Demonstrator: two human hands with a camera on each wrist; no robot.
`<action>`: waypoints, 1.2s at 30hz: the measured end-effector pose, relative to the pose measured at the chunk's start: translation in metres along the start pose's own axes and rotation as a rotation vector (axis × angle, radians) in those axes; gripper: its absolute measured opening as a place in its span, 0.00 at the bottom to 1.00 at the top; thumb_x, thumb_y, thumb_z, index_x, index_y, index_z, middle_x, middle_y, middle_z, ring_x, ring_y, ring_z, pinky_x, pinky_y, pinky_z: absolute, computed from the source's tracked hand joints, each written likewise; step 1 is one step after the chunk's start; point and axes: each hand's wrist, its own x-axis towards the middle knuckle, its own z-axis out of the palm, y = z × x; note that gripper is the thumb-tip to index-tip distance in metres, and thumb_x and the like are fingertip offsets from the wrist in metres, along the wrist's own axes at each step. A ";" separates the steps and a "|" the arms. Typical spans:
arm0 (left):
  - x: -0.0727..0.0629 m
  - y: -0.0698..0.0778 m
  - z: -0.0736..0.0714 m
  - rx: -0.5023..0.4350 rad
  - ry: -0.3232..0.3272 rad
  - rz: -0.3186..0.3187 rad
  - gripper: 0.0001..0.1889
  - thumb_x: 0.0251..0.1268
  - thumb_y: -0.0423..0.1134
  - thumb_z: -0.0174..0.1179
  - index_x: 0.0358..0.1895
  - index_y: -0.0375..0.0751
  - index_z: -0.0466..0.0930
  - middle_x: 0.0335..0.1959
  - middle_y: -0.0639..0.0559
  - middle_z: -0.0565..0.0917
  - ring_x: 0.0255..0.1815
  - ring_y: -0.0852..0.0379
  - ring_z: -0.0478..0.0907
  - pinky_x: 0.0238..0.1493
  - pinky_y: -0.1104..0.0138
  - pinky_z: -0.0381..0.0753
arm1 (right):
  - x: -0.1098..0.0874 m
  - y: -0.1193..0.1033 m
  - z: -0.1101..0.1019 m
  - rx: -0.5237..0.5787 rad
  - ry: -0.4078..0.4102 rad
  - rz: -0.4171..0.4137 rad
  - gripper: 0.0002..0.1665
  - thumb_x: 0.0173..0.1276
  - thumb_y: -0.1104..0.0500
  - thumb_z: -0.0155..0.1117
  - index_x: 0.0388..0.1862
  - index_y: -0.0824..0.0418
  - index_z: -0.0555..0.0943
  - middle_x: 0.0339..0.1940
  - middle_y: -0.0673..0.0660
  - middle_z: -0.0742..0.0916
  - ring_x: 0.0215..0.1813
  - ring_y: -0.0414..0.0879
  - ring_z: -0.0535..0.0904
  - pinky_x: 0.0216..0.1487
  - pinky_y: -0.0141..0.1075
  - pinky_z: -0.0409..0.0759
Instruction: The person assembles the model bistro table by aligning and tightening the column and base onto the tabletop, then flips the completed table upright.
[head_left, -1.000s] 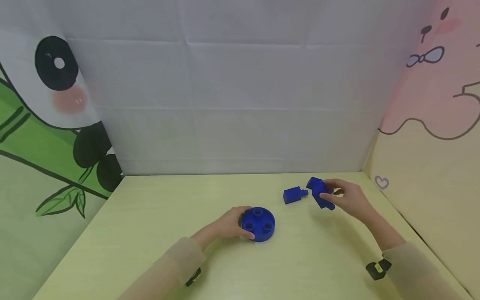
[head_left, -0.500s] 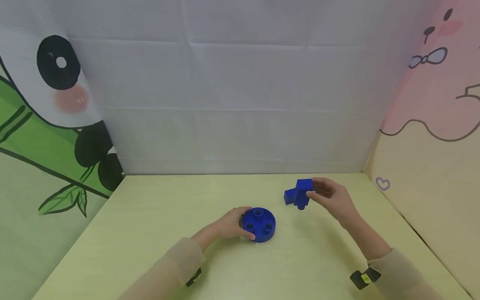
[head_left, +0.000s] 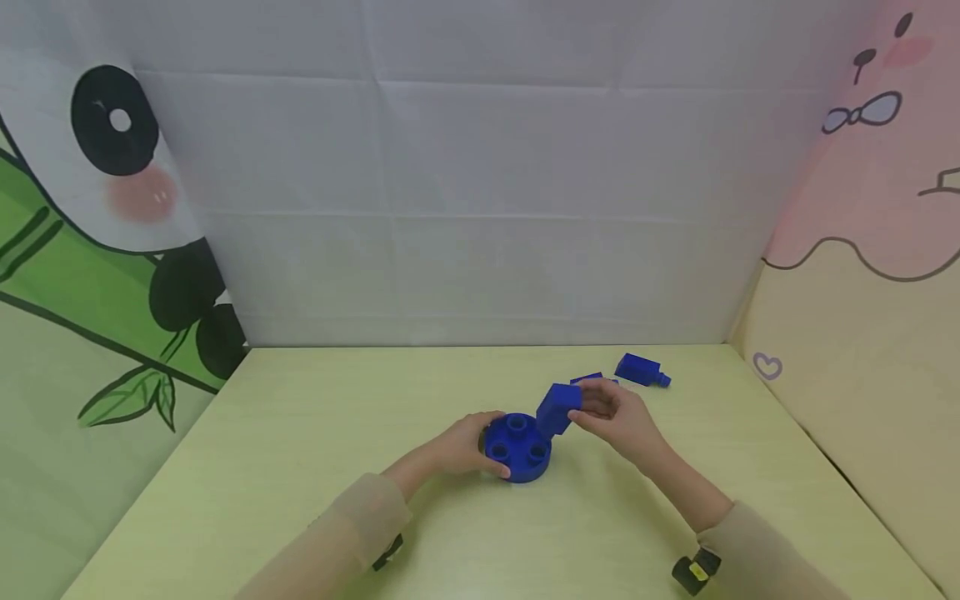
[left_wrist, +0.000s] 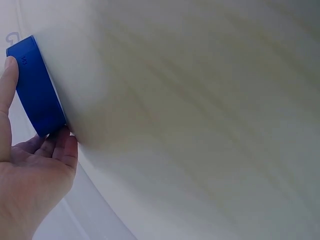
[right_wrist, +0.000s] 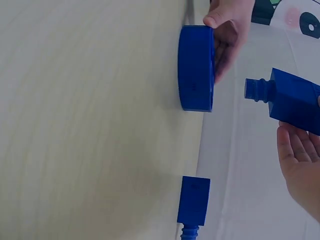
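Where the left hand (head_left: 459,447) rests: on the left side of the round blue base (head_left: 517,454), thumb and fingers parted across it and curled at the rim, holding it flat on the table (head_left: 262,467).
Base, head view: three ring-shaped sockets (head_left: 516,423) show on top; both wrist views give mainly the side wall.
Base, left wrist view: small marking (left_wrist: 23,61) on the wall, hidden from the head camera; too blurred to read surely.
Right hand (head_left: 621,419): thumb and fingers closed to a pinch on the held blue block (head_left: 557,408), which is tilted and off the table.
Held block: head view sets it across the base's right edge, lower end hard to make out, contact uncertain. Right wrist view settles it: ridged peg (right_wrist: 256,90) points down towards the base, gap between.
Loose blocks, head view: half-hidden block (head_left: 587,378) behind the right hand; far-right block (head_left: 639,369) on its side near the table's back edge, narrow end rightward.
Loose blocks, right wrist view: one lying block, peg visible; cannot tell which.
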 end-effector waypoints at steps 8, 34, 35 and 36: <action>-0.001 0.000 0.001 0.012 -0.004 0.007 0.49 0.46 0.53 0.73 0.69 0.36 0.59 0.68 0.40 0.67 0.69 0.43 0.63 0.67 0.50 0.62 | -0.001 0.010 0.014 -0.005 -0.077 -0.009 0.28 0.59 0.58 0.70 0.57 0.65 0.73 0.52 0.64 0.82 0.53 0.55 0.81 0.46 0.35 0.81; 0.002 0.002 -0.003 0.008 -0.013 -0.007 0.48 0.47 0.53 0.72 0.70 0.37 0.59 0.68 0.41 0.67 0.68 0.42 0.63 0.66 0.49 0.63 | 0.004 0.013 0.011 -0.015 -0.161 -0.024 0.25 0.59 0.59 0.70 0.53 0.66 0.74 0.51 0.66 0.82 0.53 0.56 0.81 0.45 0.37 0.82; 0.002 0.002 -0.003 0.010 -0.015 -0.007 0.48 0.47 0.53 0.72 0.70 0.37 0.59 0.68 0.41 0.67 0.68 0.43 0.63 0.66 0.49 0.63 | 0.004 0.013 0.012 -0.024 -0.167 -0.028 0.25 0.59 0.59 0.70 0.53 0.66 0.73 0.51 0.67 0.82 0.53 0.56 0.81 0.45 0.37 0.82; 0.001 0.002 -0.004 0.009 -0.016 -0.004 0.48 0.47 0.53 0.72 0.70 0.37 0.59 0.68 0.40 0.67 0.68 0.42 0.63 0.66 0.49 0.63 | 0.004 0.014 0.012 -0.030 -0.167 -0.022 0.25 0.59 0.59 0.70 0.53 0.66 0.74 0.51 0.66 0.82 0.53 0.56 0.82 0.45 0.37 0.82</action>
